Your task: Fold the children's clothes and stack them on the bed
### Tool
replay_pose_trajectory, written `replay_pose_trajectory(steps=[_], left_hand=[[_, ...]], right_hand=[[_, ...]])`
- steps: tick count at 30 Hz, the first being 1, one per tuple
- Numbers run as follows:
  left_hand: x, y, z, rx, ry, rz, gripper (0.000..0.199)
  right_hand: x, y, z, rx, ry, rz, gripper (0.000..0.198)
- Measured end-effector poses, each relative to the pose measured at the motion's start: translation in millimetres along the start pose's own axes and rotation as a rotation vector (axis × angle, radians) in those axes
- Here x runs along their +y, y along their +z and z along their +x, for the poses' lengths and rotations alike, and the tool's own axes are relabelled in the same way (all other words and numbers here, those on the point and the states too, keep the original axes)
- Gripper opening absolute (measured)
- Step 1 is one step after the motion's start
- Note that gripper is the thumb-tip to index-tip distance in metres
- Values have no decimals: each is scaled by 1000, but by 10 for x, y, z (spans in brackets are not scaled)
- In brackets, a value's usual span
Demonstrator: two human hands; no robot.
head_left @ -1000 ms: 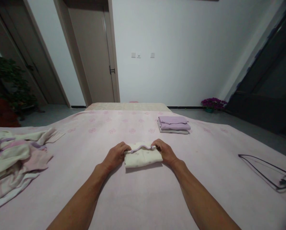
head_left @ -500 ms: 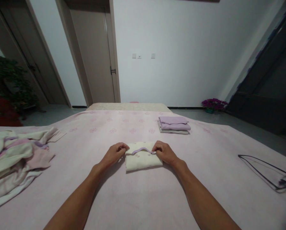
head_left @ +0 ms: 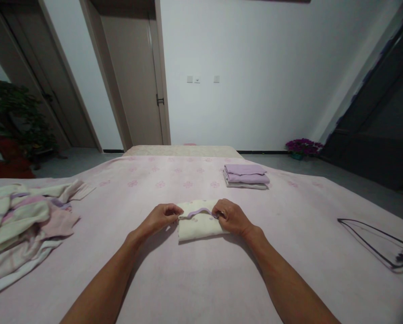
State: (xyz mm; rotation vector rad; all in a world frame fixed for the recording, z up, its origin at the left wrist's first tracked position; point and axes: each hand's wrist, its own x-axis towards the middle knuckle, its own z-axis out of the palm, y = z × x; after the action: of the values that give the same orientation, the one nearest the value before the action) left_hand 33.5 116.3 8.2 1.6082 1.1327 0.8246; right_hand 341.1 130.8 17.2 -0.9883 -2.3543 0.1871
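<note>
Both hands rest on a small folded cream garment (head_left: 198, 223) that lies flat on the pink bed cover (head_left: 201, 279), straight ahead of the person and near the middle of the bed. The left hand (head_left: 159, 219) has its fingers curled and pinched on the garment's left upper corner, and the right hand (head_left: 231, 216) has its fingers closed on the right end of the lilac trim (head_left: 198, 211) running along the garment's far edge. Compared with a second ago, the hands have drawn a little closer together, the raised lip of fabric has been pressed down flatter, and the garment itself lies in the same spot. A folded stack of lilac clothes (head_left: 245, 175) sits further off to the right, well apart from the hands; a loose heap of unfolded clothes (head_left: 22, 225) lies at the left edge, and a wire hanger (head_left: 377, 243) lies on the cover at the far right.
</note>
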Motion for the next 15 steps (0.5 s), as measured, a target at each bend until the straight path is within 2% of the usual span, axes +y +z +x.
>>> replay_pose_trajectory(steps=[4,6,10,15], left_hand=[[93,-67,-69,-179,-64,125,42],[171,-79,-114,-209,-45,251,50],[377,35,-216,-175,25,643,62],[567,331,-291,-106,51,1063,44]], right_hand=[[-154,-112,40,-135,71,-84,52],[-263,-171,70,-209,88,-152,48],[-440,-226,123,-313,88,-253,22],[-486,-222,116,-311,74,-169,20]])
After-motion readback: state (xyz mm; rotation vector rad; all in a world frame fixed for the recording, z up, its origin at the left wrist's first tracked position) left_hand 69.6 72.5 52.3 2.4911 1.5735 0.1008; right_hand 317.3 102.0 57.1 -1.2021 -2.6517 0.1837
